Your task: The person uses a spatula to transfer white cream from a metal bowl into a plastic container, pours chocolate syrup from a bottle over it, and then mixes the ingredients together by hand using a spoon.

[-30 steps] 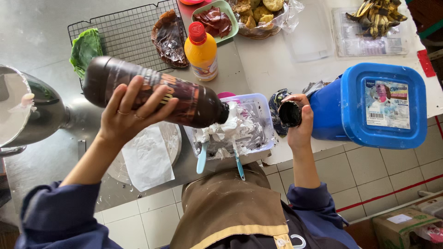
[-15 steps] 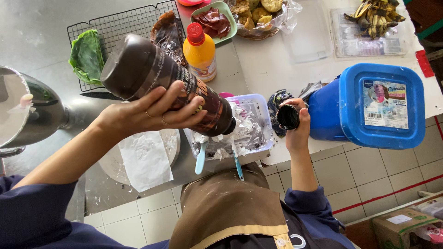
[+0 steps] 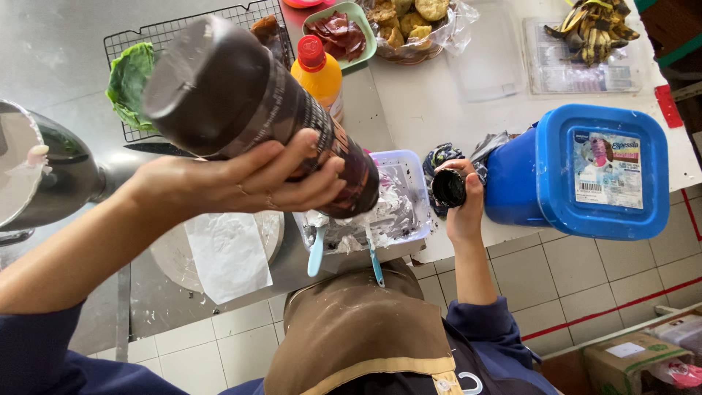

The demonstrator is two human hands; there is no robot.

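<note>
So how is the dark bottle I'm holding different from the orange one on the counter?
The dark bottle is tipped, neck down over the clear tub, gripped by the left hand; the orange bottle stands upright, untouched. The dark bottle is uncapped, its black cap in the right hand; the orange bottle wears a red cap. Both are labelled bottles.

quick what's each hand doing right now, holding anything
Left hand: closed around the dark bottle, tipped mouth-down over the clear plastic container.
Right hand: closed on the black cap.
</note>
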